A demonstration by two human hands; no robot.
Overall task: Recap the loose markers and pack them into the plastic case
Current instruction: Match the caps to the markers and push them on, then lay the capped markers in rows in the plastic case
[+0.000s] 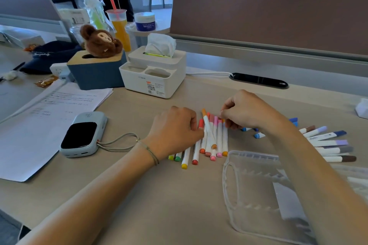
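Standing by the beige bench (139, 195), I see a tall brown divider (268, 6) behind it and a city view through the window. The right forearm hides part of the clear plastic case (256, 189). The warm-coloured markers (220, 141) lie bunched between both hands: left hand (177, 127) fingers curl against them, right hand (245, 111) fingers pinch their far ends.

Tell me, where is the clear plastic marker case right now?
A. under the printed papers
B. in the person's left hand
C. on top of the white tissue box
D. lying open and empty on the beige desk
D: the clear plastic marker case lies open on the beige desk with no markers inside it.
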